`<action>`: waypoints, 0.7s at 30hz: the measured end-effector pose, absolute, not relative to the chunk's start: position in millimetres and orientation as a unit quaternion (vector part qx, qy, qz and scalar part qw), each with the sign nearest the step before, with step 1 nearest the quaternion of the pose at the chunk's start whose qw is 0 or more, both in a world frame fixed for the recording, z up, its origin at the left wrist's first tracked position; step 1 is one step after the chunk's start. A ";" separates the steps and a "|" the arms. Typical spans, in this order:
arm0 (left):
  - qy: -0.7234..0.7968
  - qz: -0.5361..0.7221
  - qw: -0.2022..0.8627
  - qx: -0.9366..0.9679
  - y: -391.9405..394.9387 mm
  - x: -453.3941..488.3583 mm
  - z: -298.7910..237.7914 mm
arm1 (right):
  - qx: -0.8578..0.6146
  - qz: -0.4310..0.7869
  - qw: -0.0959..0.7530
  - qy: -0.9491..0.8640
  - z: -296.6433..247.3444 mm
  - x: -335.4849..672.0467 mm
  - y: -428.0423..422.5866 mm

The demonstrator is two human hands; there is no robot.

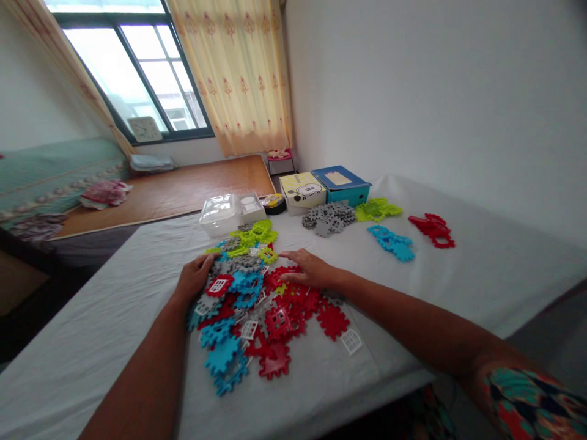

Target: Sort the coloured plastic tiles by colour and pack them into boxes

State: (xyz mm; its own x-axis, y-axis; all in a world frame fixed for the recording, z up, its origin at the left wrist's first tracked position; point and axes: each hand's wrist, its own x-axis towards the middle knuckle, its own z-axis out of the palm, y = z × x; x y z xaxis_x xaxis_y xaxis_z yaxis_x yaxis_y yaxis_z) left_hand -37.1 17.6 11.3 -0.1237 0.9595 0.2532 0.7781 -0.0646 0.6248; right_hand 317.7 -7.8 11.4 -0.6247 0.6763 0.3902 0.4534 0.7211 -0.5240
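Note:
A mixed pile of flat plastic interlocking building pieces lies in front of me: red pieces, blue pieces, grey pieces, lime-green pieces and small white window pieces. My left hand rests at the pile's left edge, fingers loosely bent beside the grey pieces, with nothing visible in it. Over the pile's right side my right hand has its fingers stretched out above the red pieces. Its fingertips come near a small lime-green window-like piece; no grip on it shows.
Sorted beyond the pile are a grey heap, a lime-green group, a blue group and a red group. A clear plastic container, yellow box and blue box stand at the back of the cloth-covered table.

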 end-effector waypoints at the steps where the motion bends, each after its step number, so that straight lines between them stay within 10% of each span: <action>1: 0.670 0.336 0.133 0.648 18.4 -38.0 10.5 | -0.312 0.184 0.272 -0.891 10.3 315.4 -8.0; 21: 0.676 0.318 0.126 0.653 29.7 -55.2 6.2 | -0.516 0.183 0.492 -0.676 54.2 476.0 22.6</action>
